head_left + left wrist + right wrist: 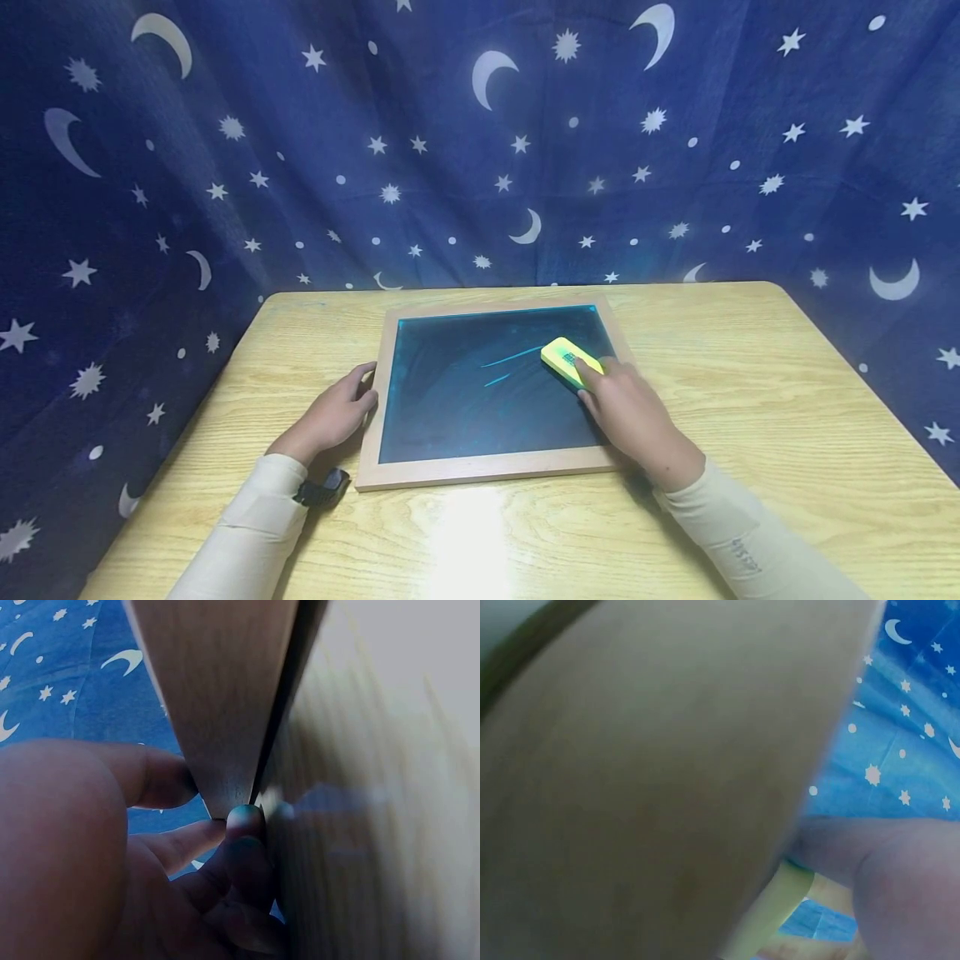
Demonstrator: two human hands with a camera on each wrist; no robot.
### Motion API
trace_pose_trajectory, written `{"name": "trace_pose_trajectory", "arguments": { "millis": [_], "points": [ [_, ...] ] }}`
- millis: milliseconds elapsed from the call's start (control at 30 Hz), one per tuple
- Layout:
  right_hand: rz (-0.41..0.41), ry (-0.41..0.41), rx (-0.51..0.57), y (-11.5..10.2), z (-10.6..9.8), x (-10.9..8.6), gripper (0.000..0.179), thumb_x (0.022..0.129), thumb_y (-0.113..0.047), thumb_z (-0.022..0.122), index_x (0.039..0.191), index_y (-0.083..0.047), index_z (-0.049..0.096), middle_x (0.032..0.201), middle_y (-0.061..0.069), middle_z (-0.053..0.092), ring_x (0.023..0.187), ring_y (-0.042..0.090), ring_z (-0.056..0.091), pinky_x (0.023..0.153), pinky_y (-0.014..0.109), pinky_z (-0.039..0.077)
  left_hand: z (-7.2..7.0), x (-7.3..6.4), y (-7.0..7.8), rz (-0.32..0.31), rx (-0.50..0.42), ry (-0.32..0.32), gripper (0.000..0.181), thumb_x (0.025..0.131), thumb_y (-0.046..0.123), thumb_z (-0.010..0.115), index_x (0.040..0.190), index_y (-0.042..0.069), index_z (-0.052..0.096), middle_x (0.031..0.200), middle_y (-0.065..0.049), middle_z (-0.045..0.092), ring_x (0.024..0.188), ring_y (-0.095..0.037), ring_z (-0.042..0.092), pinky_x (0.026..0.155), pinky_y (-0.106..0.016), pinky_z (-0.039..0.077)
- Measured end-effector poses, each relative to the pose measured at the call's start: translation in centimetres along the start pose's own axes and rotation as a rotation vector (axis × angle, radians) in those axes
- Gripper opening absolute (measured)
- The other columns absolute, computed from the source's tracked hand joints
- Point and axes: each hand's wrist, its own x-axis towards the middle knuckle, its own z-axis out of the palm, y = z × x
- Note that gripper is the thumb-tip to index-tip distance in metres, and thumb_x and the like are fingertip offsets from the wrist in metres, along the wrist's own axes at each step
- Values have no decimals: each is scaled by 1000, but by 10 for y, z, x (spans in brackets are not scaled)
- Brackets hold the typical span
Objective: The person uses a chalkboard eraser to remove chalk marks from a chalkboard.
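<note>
With the left hand (330,421) I touch the left side of the single chalkboard (450,408), thumb and fingers against its wooden frame (487,468); the hand is half spread, fingers loosely bent, a gap showing between forefinger and thumb. Even from the left wrist view I cannot tell whether any fingertip tucks beneath the wood. With the right hand (633,412) I grip one eraser (562,354), yellow on top and dark green below, my forefinger laid on its upper face. It is at the right half of the chalkboard; from here I cannot make out how firmly it presses. Two blue strokes (513,357) slant across the dark surface, the upper one running up to the eraser's left end.

The chalkboard lies on the tabletop (780,367), between its left and right edges, far side near the far edge. One black device (322,490) is strapped at my left wrist, and two pale sleeves (247,517) cover the forearms. Beyond the far edge hangs a blue curtain (442,208) printed with moons and stars.
</note>
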Motion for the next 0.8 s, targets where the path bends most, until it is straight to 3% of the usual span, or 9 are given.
{"name": "trace_pose_trajectory", "arguments": {
  "millis": [533, 800],
  "points": [
    [-26, 26, 15, -3, 3, 1, 42, 84, -13, 79, 122, 0, 66, 93, 21, 66, 78, 32, 62, 69, 46, 56, -1, -1, 2, -5, -3, 0, 58, 105, 26, 37, 157, 2, 25, 142, -29, 53, 131, -46, 53, 112, -61, 38],
    [-57, -6, 23, -9, 4, 1, 46, 87, -13, 74, 130, 0, 64, 109, 28, 66, 93, 41, 66, 82, 51, 57, -1, -1, 1, -5, 1, 1, 58, 105, 26, 38, 157, 2, 25, 144, -29, 51, 133, -46, 51, 112, -61, 37]
  ]
}}
